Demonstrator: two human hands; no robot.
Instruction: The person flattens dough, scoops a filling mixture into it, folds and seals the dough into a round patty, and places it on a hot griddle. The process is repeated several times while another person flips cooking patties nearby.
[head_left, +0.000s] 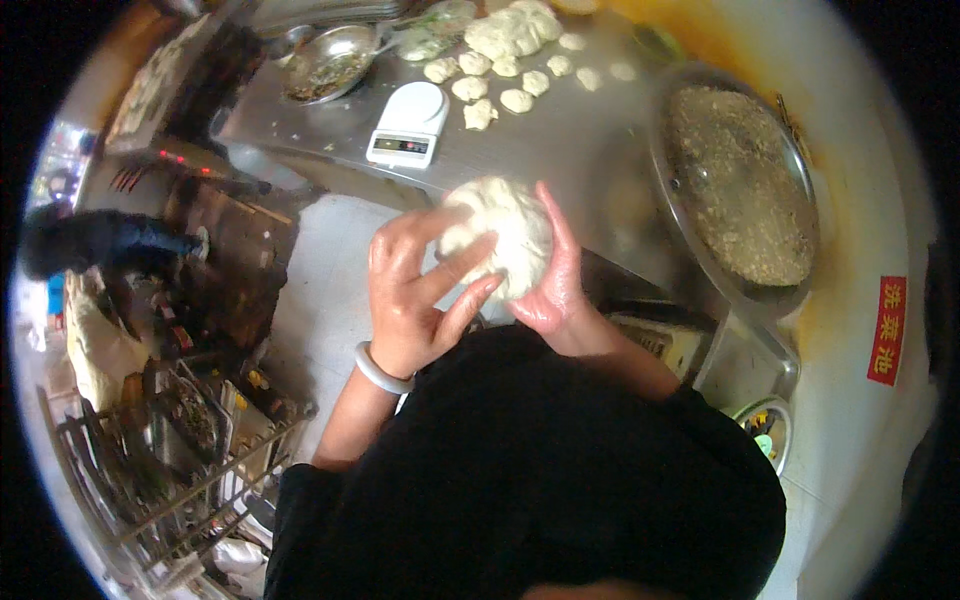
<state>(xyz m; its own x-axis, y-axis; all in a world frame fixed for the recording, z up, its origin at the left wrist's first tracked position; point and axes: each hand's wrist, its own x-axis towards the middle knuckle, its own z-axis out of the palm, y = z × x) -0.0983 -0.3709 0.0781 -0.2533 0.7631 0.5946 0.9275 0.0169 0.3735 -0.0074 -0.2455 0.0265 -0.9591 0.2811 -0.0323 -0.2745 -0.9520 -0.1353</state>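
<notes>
A large round piece of pale dough (517, 240) rests on my right hand (559, 277), which cups it from below and the right side. Over its left part lies my left hand (420, 277), fingers spread and fingertips touching the dough; that wrist wears a pale bangle (382, 371). Both hands look wet or oily. Beyond them, on the steel worktable (555, 139), several small dough pieces (470, 88) lie near a bigger dough mass (514, 30). A white kitchen scale (409, 124) stands near the table's front edge.
A large oval metal pan of crumbly filling (739, 184) stands at the right. At the table's left are a metal bowl with chopped greens (334, 64) and a plastic bag (435, 34). A metal rack (202, 487) stands lower left; another person (112, 240) is farther left.
</notes>
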